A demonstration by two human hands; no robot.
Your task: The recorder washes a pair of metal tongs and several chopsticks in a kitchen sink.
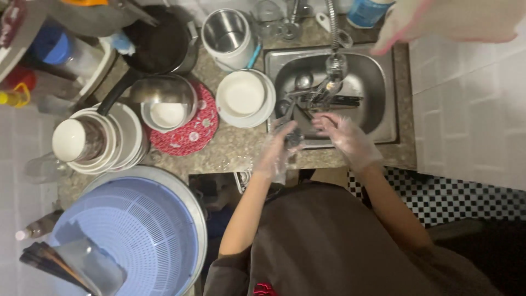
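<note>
Small dark utensil [294,137] sits clenched in your gloved left hand [279,151] at the steel sink [378,93]; your gloved right hand [345,137] lies loosely released alongside.

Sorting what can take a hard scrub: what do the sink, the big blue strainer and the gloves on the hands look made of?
Sink: looks like brushed stainless steel, grey with soft glare. Blue strainer: apparently matte plastic, moulded with a slotted grid. Gloves on the left hand and right hand: thin clear plastic film, probably disposable, wrinkled and see-through.
</note>
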